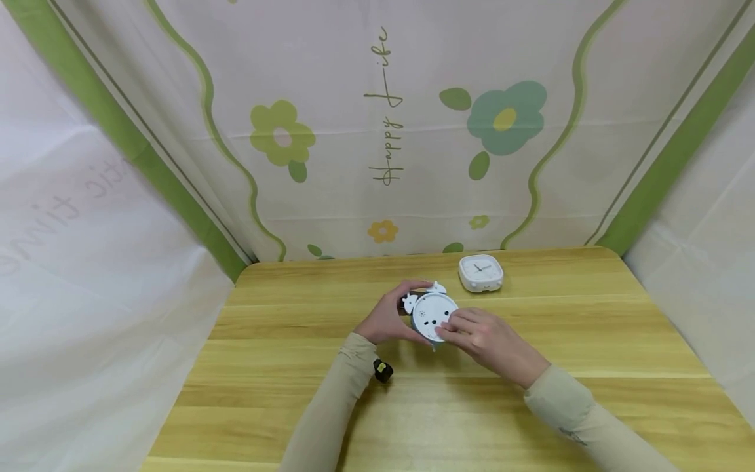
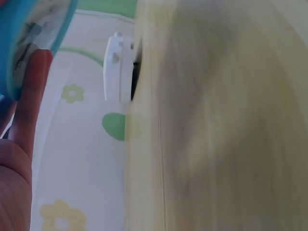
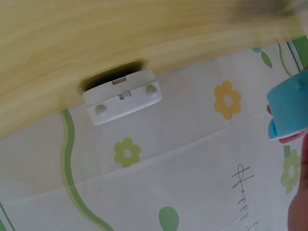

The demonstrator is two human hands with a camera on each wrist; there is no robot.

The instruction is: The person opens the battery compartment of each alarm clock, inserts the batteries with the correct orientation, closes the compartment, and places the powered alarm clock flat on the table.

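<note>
A round twin-bell alarm clock (image 1: 433, 307) is held up over the table, its white back with small dark knobs facing the head camera. My left hand (image 1: 385, 319) grips its left side, thumb below and fingers near the bells. The fingertips of my right hand (image 1: 483, 335) are on the lower right of the clock's back and seem to pinch there; the exact spot is covered. The clock's blue casing (image 3: 291, 103) shows at the edge of the right wrist view. In the left wrist view, a finger (image 2: 30, 96) lies across the clock's front.
Behind my right hand, a white square clock (image 1: 480, 273) stands near the far edge of the wooden table (image 1: 560, 314). Something dark, partly hidden, lies behind the bells. A black device (image 1: 383, 371) sits at my left wrist. Flowered curtains (image 1: 330, 78) enclose the table.
</note>
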